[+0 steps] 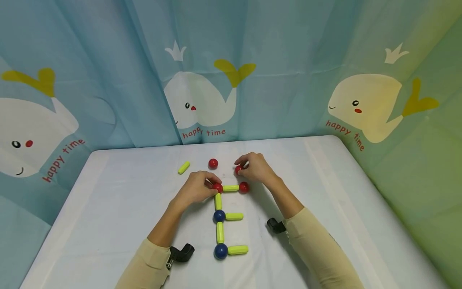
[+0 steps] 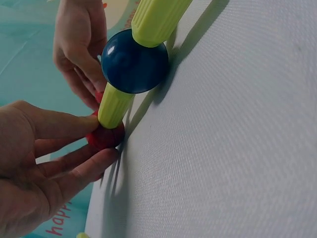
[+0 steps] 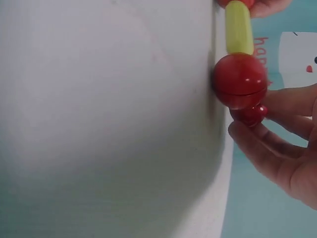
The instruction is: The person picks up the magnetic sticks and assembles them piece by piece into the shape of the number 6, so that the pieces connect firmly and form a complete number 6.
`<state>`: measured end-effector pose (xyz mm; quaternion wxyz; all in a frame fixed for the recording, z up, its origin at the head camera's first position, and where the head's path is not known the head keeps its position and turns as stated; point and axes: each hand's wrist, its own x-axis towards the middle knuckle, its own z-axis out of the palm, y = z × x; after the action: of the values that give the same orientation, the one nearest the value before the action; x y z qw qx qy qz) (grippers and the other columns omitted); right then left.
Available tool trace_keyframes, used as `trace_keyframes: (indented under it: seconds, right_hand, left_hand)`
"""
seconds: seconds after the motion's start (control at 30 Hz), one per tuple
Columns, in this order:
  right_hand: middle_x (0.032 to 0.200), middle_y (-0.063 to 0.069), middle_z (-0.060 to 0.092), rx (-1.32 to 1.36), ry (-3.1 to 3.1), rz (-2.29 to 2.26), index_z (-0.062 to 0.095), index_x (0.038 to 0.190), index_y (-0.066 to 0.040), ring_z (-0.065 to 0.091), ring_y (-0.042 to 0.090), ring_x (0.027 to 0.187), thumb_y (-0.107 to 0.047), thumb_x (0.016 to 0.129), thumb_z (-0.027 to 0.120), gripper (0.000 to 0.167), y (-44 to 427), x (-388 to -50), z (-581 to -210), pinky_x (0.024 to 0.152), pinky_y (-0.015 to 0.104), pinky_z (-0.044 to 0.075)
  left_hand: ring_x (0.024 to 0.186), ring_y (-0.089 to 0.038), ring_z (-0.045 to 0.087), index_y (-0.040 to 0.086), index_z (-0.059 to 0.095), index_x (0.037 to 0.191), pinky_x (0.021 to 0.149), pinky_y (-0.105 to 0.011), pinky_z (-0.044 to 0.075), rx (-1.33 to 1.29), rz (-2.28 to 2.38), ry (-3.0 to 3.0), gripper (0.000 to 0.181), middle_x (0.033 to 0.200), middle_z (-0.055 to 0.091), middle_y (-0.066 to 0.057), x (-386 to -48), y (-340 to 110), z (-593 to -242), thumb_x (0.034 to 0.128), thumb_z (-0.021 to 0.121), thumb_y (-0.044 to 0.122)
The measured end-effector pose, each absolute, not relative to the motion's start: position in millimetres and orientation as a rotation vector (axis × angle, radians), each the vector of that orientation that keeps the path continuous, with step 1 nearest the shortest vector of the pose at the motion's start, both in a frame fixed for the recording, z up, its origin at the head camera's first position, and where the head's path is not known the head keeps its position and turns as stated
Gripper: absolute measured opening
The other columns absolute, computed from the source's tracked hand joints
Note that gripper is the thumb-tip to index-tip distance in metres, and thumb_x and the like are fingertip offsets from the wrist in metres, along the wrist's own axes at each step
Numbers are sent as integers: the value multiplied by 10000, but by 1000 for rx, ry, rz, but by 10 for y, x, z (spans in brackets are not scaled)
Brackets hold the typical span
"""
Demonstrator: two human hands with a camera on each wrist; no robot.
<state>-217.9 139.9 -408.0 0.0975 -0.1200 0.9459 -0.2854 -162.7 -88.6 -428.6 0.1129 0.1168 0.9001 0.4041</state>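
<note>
My left hand [image 1: 198,187] pinches a red ball [image 2: 108,136] at the top left corner of a chain of yellow-green rods and balls lying flat. From that ball one rod [image 1: 231,188] runs right to another red ball [image 1: 244,187]. A second rod [image 1: 218,201] runs down to a blue ball [image 1: 219,216]; below it, past another rod, sits a second blue ball [image 1: 221,251]. Each blue ball bears a rod pointing right with a bare end. My right hand [image 1: 257,167] holds a separate red ball [image 1: 238,170] between thumb and fingers, just behind the chain's right red ball.
A loose red ball [image 1: 213,163] and a loose yellow-green rod [image 1: 184,167] lie behind the chain on the white table [image 1: 119,208]. A blue curtain [image 1: 281,104] with whale prints hangs along the table's back edge. Each wrist wears a black camera mount [image 1: 183,253].
</note>
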Motion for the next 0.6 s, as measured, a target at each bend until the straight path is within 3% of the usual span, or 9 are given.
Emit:
trace_keyframes:
  seconds: [0.6]
  right_hand:
    - [1001, 22, 766, -472, 2787, -1009, 766, 1075, -127, 714, 201, 920, -104, 896, 759, 181, 1611, -1728, -3797, 726, 315, 563]
  left_hand:
    - [904, -173, 669, 156, 801, 1080, 716, -288, 572, 340, 1191, 2648, 218, 969, 731, -4, -1628, -892, -4302, 875, 815, 83]
